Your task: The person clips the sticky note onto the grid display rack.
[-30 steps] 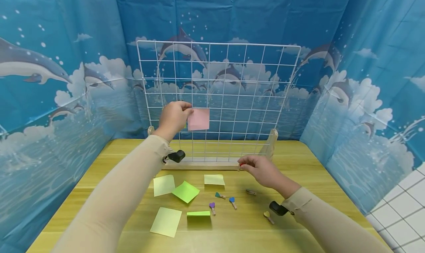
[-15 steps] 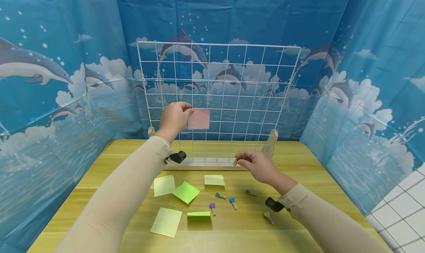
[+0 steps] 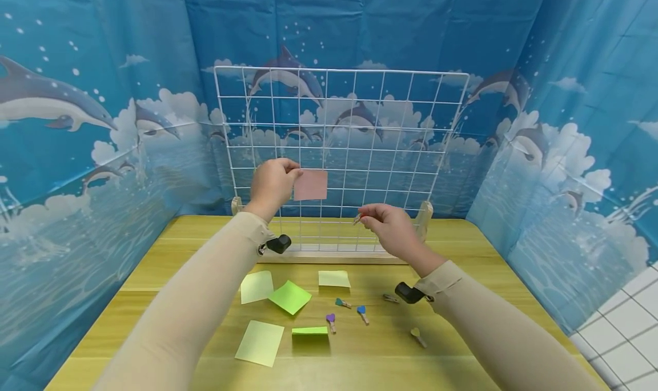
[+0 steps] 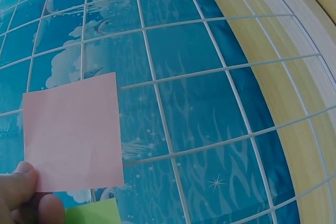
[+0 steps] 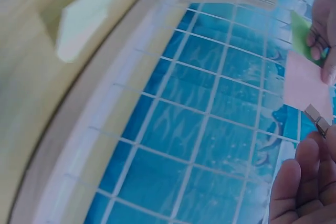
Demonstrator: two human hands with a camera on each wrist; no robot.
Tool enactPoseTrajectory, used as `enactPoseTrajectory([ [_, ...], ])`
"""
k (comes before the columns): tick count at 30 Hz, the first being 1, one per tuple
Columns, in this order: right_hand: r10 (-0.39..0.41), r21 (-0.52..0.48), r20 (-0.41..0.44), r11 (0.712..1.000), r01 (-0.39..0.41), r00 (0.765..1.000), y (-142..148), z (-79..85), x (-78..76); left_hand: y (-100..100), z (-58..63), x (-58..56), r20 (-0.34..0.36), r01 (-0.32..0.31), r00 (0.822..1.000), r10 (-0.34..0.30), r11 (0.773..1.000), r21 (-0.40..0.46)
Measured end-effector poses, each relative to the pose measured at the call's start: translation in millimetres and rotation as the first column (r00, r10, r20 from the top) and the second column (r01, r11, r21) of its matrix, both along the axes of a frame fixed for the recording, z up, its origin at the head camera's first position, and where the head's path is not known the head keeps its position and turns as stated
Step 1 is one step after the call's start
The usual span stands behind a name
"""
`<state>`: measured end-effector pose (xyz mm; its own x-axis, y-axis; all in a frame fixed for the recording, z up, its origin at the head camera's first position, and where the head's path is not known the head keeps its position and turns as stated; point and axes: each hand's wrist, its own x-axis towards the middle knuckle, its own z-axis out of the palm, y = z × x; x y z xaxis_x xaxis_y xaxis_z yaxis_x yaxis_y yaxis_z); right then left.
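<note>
At the white wire grid (image 3: 354, 125), my left hand (image 3: 272, 186) pinches the left edge of a pink sticky note (image 3: 311, 185) between thumb and fingers. The note lies flat along the wires. A green sticky note (image 4: 97, 213) shows beside those fingers in the left wrist view; my hand hides it in the head view. Lower and to the right, my right hand (image 3: 393, 231) pinches a small wooden clothespin (image 5: 316, 118) with a red decoration. The clothespin is apart from the pink note in the head view.
On the wooden table (image 3: 169, 288) lie pale yellow notes (image 3: 259, 343) and bright green notes (image 3: 290, 297). Several small clothespins lie to their right, with purple (image 3: 331, 320), blue (image 3: 362, 312), teal (image 3: 342, 303) and yellow hearts (image 3: 416, 334). The grid stands in a wooden base (image 3: 334, 258).
My right hand has risen and moved left, carrying the clothespin up from the grid's base. My left hand keeps the pink note in nearly the same place.
</note>
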<state>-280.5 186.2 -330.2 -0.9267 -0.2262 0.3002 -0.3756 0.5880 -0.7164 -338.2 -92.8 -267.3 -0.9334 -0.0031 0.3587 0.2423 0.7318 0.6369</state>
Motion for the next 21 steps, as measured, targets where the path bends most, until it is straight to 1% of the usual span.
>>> enactPoseTrajectory([
  [3, -0.026, -0.038, 0.01, 0.999, 0.026, 1.0, -8.7, 8.6, -4.5, -0.2, 0.2, 0.7, 0.0, -0.007, 1.0, 0.007, 1.0, -0.002],
  [7, -0.043, -0.076, 0.032, 0.996, 0.045, 0.999, -21.6, 16.1, -10.2, 0.1, 0.4, 1.8, 0.004, -0.015, 1.0, 0.015, 1.0, -0.006],
  [10, -0.054, -0.081, 0.001, 0.995, 0.054, 0.999, -30.8, 21.5, -15.0, 0.8, 0.1, 2.2, -0.002, -0.015, 1.0, 0.015, 1.0, -0.006],
  [14, -0.073, -0.115, -0.054, 0.991, 0.066, 0.996, -42.6, 29.8, -21.5, 1.6, 0.3, 2.4, -0.012, -0.017, 1.0, 0.017, 1.0, -0.01],
  [21, -0.075, -0.156, -0.099, 0.986, 0.059, 0.992, -61.9, 44.0, -31.1, 1.8, 1.2, 1.7, -0.005, -0.017, 1.0, 0.017, 1.0, -0.019],
])
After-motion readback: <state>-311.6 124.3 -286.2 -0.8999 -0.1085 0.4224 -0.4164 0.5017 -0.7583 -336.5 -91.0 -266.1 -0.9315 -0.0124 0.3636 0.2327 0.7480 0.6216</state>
